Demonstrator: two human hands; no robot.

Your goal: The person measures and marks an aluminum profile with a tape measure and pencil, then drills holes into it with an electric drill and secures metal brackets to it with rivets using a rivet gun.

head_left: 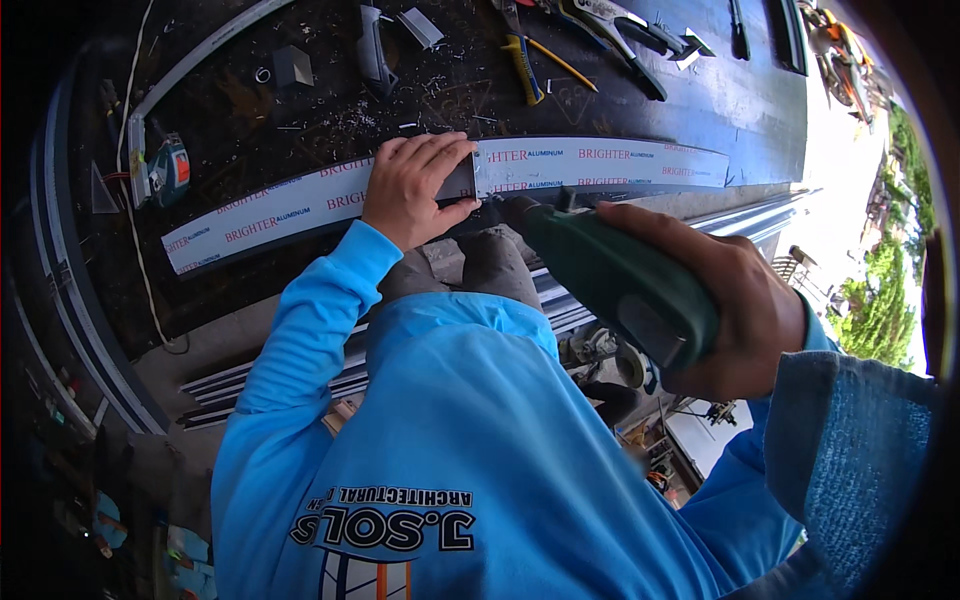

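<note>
A long aluminium profile (610, 165) in printed protective film lies across the dark workbench in front of me. My left hand (425, 185) grips it near its middle, thumb on the near edge and fingers over the far edge. Beside those fingertips, a dark upright edge (475, 175) crosses the profile; whether it is a separate piece, I cannot tell. My right hand (735, 300) is closed round a dark green power drill (620, 285). The drill's front end points left at the profile's near edge, close to my left thumb. Its tip is too dark to make out.
Pliers (525, 70), a yellow pencil (565, 66), locking pliers (620, 45) and a grey-handled tool (374, 55) lie on the bench's far side. Small metal offcuts (293, 68) and shavings are scattered there. A white cord (135, 230) runs down the left. Long metal profiles (230, 385) lie below the bench.
</note>
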